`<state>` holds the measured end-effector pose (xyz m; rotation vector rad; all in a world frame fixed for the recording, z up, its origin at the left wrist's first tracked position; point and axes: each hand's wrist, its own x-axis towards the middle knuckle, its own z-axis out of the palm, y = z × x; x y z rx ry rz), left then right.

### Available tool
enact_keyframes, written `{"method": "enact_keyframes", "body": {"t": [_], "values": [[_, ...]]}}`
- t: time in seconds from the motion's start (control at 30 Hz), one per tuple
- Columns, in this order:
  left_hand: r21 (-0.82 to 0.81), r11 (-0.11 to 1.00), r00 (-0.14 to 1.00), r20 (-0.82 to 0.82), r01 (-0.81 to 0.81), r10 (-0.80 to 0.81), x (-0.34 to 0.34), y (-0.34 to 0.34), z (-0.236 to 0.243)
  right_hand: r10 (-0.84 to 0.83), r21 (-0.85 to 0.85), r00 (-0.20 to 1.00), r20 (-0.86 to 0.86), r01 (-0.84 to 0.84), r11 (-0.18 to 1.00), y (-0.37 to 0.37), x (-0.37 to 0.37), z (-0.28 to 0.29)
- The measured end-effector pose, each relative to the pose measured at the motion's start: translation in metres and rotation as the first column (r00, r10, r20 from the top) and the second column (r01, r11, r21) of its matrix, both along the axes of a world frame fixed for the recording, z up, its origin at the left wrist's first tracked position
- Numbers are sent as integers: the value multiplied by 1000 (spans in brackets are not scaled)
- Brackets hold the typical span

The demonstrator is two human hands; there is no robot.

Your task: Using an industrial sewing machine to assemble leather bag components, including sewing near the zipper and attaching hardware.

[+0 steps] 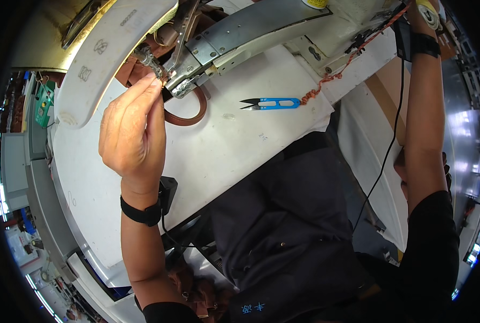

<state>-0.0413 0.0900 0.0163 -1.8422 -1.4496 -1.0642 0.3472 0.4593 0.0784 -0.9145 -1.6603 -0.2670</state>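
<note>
My left hand [131, 129] is raised at the sewing machine's needle area [156, 67]. Its thumb and fingertips are pinched together there; whatever lies between them is too small to make out. Just beside the fingertips is the end of the machine's narrow metal arm [183, 81]. A brown strap loop [189, 119] hangs below that arm, and more brown material [127, 72] shows behind the needle parts. My right hand [416, 22] reaches up to the machine's far right end, where the picture's edge cuts off its fingers.
Blue-handled thread snips [272, 103] lie on the white tabletop [240, 140], tied to an orange braided cord [331, 77]. The machine's pale upper arm [103, 59] curves over the left side. A black cable [386, 161] hangs from my right wrist. Brown pieces [199, 290] sit below the table.
</note>
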Motion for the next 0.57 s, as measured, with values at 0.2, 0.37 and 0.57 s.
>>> {"method": "enact_keyframes", "body": {"t": [0.2,0.37,0.57], "values": [[10,1000,1000,-8,-2,2,1,2,3,127,-95,979,-161,-144,985,-8,-4,-5],[25,1000,1000,6,-16,16,0,-2,3,246,-113,921,-301,-291,950,-16,-16,15],[53,998,1000,14,-18,17,2,-5,2,117,-259,974,-192,-165,952,-5,-2,92]]}}
